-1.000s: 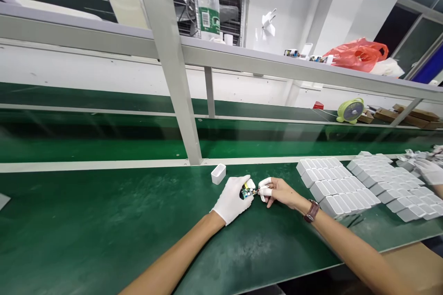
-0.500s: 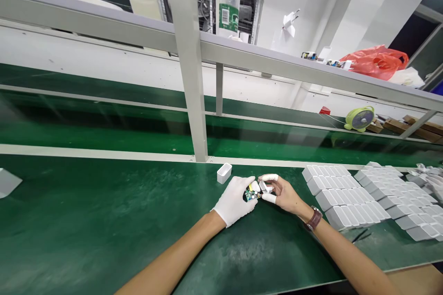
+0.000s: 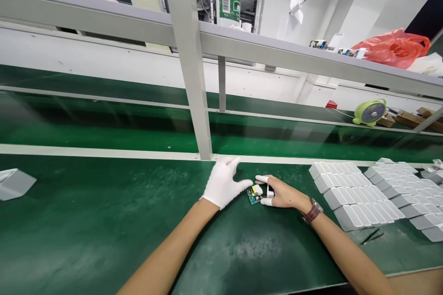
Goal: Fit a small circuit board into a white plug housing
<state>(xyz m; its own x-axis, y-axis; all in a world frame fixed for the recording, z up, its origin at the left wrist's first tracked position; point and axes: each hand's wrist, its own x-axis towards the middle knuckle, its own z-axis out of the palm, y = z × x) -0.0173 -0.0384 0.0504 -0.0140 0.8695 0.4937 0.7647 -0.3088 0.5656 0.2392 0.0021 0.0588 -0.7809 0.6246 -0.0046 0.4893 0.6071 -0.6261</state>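
My right hand (image 3: 282, 192), with white finger cots on its fingertips and thumb, grips a small white plug piece (image 3: 270, 193). A green circuit board (image 3: 254, 195) with a yellow component sits at that piece, just left of my fingertips. To the left, my white-gloved left hand (image 3: 223, 183) has its thumb and fingers apart, with the thumb near the board. The small white open box seen earlier is hidden, and its spot lies behind the glove.
White rectangular cases (image 3: 356, 193) stand in rows at the right, with more cases (image 3: 408, 189) beyond. Black tweezers (image 3: 372, 236) lie in front. A white case (image 3: 15, 184) lies far left. A grey post (image 3: 194, 64) rises behind my hands to a shelf.
My left hand has let go of the circuit board and moved up and left, over the white box's spot. My right hand keeps the plug piece. The view has shifted slightly.
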